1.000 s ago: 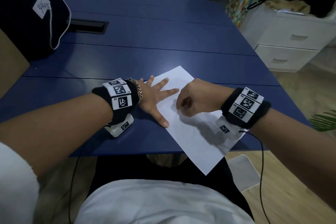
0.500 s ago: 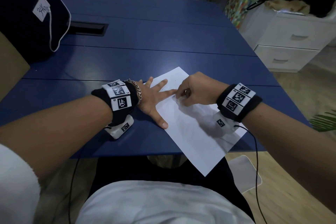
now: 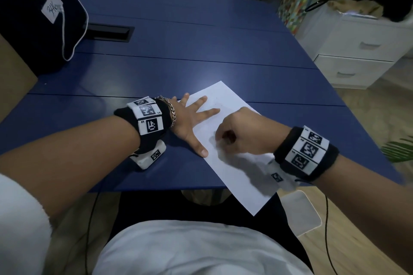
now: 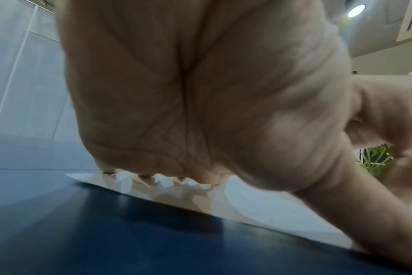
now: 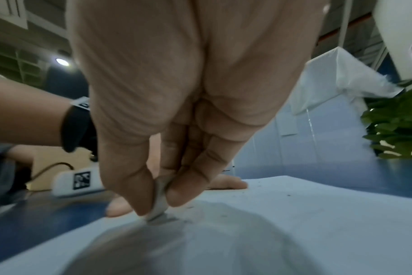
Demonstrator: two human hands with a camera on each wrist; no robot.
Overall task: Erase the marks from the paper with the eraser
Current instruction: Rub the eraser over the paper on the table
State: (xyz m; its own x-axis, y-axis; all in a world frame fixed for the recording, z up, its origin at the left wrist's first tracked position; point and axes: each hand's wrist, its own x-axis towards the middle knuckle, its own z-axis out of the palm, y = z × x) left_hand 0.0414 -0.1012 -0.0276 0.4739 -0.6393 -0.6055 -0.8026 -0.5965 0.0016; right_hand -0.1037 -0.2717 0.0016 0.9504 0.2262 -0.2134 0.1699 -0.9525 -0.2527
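A white sheet of paper [image 3: 232, 163] lies slanted on the blue table [image 3: 178, 69], its near corner hanging past the front edge. My left hand [image 3: 192, 118] lies flat on the sheet's left edge, fingers spread and straight. My right hand [image 3: 243, 134] is curled over the middle of the sheet. In the right wrist view its thumb and fingers pinch a small grey-white eraser [image 5: 159, 206] whose tip touches the paper [image 5: 294, 214], with dark crumbs scattered around. Faint pencil marks [image 3: 218, 104] show near the far part of the sheet. In the left wrist view the palm [image 4: 200, 93] presses the paper [image 4: 259, 206].
A dark bag [image 3: 33, 13] with a white tag stands at the table's far left beside a black cable slot [image 3: 109, 32]. A white drawer unit [image 3: 362, 51] is off to the right. A cable [image 3: 327, 230] hangs from my right wrist.
My right hand with the eraser has slid back toward me along the sheet, after being up near the left fingertips half a second ago. The left hand has stayed put.
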